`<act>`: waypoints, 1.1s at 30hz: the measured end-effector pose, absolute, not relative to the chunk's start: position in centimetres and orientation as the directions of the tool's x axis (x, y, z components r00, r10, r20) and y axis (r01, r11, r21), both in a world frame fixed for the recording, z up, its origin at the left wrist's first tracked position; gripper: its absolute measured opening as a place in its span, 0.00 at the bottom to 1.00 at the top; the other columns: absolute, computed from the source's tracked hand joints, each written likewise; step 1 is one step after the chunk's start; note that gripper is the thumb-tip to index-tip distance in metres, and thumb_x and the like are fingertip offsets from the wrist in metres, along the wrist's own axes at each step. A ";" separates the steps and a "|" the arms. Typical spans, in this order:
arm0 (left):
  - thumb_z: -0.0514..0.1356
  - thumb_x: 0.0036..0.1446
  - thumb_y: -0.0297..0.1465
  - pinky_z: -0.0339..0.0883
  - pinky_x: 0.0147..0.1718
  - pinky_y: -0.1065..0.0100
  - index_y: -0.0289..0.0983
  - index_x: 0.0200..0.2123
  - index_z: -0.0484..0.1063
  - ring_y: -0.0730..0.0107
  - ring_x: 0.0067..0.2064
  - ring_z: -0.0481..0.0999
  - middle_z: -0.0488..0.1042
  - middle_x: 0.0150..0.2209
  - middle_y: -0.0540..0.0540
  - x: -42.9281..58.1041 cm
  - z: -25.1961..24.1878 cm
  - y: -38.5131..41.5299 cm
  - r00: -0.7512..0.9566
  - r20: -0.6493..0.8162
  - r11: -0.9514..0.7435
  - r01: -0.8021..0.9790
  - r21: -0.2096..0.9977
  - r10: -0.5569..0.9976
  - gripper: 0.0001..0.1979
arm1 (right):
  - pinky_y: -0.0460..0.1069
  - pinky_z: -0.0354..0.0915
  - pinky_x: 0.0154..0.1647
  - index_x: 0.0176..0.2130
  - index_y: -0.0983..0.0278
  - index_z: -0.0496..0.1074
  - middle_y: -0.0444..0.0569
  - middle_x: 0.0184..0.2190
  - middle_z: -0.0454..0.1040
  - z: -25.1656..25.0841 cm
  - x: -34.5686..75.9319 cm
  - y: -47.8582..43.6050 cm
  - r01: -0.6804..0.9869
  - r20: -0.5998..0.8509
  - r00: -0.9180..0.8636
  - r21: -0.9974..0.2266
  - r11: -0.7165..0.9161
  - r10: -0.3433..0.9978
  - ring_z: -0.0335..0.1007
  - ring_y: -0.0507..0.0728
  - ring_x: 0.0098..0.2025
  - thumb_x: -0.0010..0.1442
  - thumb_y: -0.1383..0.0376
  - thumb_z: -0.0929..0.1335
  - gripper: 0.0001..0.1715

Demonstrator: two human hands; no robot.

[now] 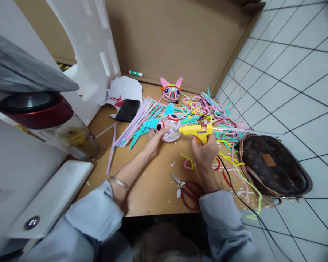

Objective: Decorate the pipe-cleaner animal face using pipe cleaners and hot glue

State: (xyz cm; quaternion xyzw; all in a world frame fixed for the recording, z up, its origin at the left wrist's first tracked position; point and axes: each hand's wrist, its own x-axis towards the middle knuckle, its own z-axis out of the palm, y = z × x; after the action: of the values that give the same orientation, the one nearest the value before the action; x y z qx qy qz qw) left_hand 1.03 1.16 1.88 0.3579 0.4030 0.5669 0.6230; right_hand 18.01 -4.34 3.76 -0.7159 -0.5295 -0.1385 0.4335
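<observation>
While the left hand (153, 142) grips it from the left with the thumb laid over its front, the animal-head ornament (174, 126) is held up above the middle of the table (150, 182), tilted so that its two ears point up and to the left. Its body is a rounded, see-through shell, with pale lavender fuzzy strips running over the side nearest the person. Both ears (169, 108) are bright turquoise and ribbed, tapering outward from the shell. Two large bulging eyes (174, 117) stand out below them, each with a dark pupil, a white area and a red-pink rim. The right hand (206, 149) is closed round the handle of a yellow hot-glue gun (191, 129), whose nozzle points left at the ornament's lavender side; whether the tip touches cannot be told. A long translucent glue stick (243, 130) juts from the gun's back. Behind the ornament sits a pink-eared animal head (171, 93), upright, beside a tangled heap of curled pipe cleaners (226, 122). Straight lavender and turquoise pipe cleaners (135, 125) lie to the left, and red-handled scissors (190, 193) rest nearer the person.
</observation>
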 end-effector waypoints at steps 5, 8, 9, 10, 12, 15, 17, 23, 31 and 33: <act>0.76 0.32 0.47 0.74 0.39 0.62 0.39 0.29 0.73 0.57 0.37 0.80 0.79 0.28 0.46 1.2 2.2 1.0 -0.008 -0.103 0.088 -0.463 0.882 0.995 0.25 | 0.53 0.66 0.36 0.38 0.61 0.67 0.52 0.33 0.75 3.5 18.1 -4.2 0.902 0.680 0.370 -0.427 -0.068 0.633 0.73 0.63 0.37 0.53 0.56 0.67 0.14; 0.76 0.31 0.46 0.73 0.37 0.64 0.38 0.28 0.74 0.60 0.35 0.79 0.80 0.28 0.46 1.3 2.4 0.9 -0.011 -0.091 0.074 -0.492 0.867 0.996 0.25 | 0.52 0.64 0.33 0.36 0.60 0.66 0.48 0.29 0.73 3.2 18.1 -4.1 0.911 0.698 0.363 -0.405 -0.078 0.617 0.71 0.61 0.33 0.52 0.55 0.67 0.14; 0.77 0.31 0.46 0.73 0.37 0.65 0.38 0.27 0.74 0.60 0.35 0.79 0.79 0.28 0.46 1.3 2.5 0.9 -0.011 -0.090 0.072 -0.503 0.861 0.996 0.25 | 0.51 0.63 0.32 0.36 0.60 0.66 0.48 0.29 0.73 3.2 18.1 -4.0 0.911 0.703 0.362 -0.405 -0.075 0.612 0.71 0.61 0.32 0.51 0.55 0.67 0.14; 0.77 0.30 0.46 0.73 0.36 0.66 0.37 0.27 0.74 0.61 0.34 0.79 0.79 0.27 0.46 1.4 2.6 0.8 -0.009 -0.091 0.073 -0.514 0.855 0.996 0.25 | 0.51 0.63 0.32 0.36 0.60 0.66 0.48 0.28 0.74 3.1 18.1 -4.0 0.910 0.705 0.364 -0.409 -0.070 0.608 0.71 0.61 0.32 0.51 0.55 0.67 0.14; 0.77 0.29 0.45 0.72 0.35 0.67 0.37 0.25 0.74 0.63 0.32 0.78 0.79 0.26 0.46 1.4 2.7 0.7 -0.006 -0.093 0.076 -0.530 0.845 0.996 0.24 | 0.51 0.64 0.32 0.36 0.60 0.66 0.48 0.29 0.74 3.1 18.2 -3.9 0.903 0.701 0.372 -0.425 -0.062 0.609 0.71 0.61 0.32 0.51 0.56 0.67 0.14; 0.78 0.29 0.43 0.72 0.35 0.67 0.37 0.25 0.74 0.64 0.31 0.78 0.79 0.26 0.46 1.4 2.8 0.7 -0.006 -0.098 0.080 -0.536 0.841 0.995 0.23 | 0.52 0.64 0.33 0.36 0.60 0.66 0.49 0.29 0.74 3.0 18.2 -3.9 0.895 0.688 0.379 -0.442 -0.057 0.619 0.72 0.61 0.33 0.51 0.56 0.67 0.14; 0.78 0.29 0.42 0.72 0.35 0.66 0.37 0.26 0.75 0.63 0.32 0.78 0.79 0.26 0.46 1.4 2.8 0.7 -0.008 -0.095 0.076 -0.537 0.840 0.995 0.23 | 0.52 0.64 0.33 0.36 0.60 0.66 0.49 0.30 0.74 2.9 18.3 -3.8 0.897 0.687 0.371 -0.440 -0.049 0.625 0.72 0.62 0.34 0.51 0.56 0.67 0.14; 0.78 0.30 0.41 0.74 0.38 0.65 0.37 0.27 0.76 0.60 0.35 0.80 0.81 0.29 0.45 1.5 2.8 0.7 -0.005 -0.083 0.066 -0.560 0.826 0.997 0.23 | 0.51 0.63 0.32 0.35 0.59 0.65 0.48 0.28 0.73 2.9 18.4 -3.8 0.909 0.712 0.350 -0.416 -0.036 0.609 0.70 0.61 0.32 0.51 0.56 0.67 0.13; 0.78 0.30 0.40 0.74 0.38 0.65 0.36 0.30 0.76 0.60 0.35 0.80 0.81 0.29 0.45 1.4 2.1 0.9 -0.036 -0.125 0.086 -0.537 0.839 0.992 0.24 | 0.51 0.63 0.32 0.33 0.59 0.64 0.46 0.26 0.71 2.9 18.7 -4.2 0.921 0.717 0.325 -0.387 -0.035 0.617 0.69 0.60 0.30 0.50 0.57 0.67 0.11; 0.78 0.29 0.40 0.75 0.39 0.63 0.36 0.31 0.76 0.57 0.37 0.81 0.81 0.29 0.45 1.4 2.2 0.9 -0.032 -0.131 0.091 -0.552 0.829 0.991 0.25 | 0.51 0.63 0.31 0.33 0.59 0.64 0.45 0.25 0.70 2.8 18.6 -4.2 0.921 0.707 0.315 -0.389 -0.023 0.633 0.68 0.59 0.29 0.50 0.57 0.67 0.11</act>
State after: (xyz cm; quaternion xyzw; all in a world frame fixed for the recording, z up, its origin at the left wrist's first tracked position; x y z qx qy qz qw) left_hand 1.38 0.92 2.24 0.2882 0.3806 0.6093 0.6331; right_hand 18.59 -4.23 2.84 -0.6944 -0.5595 -0.1719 0.4187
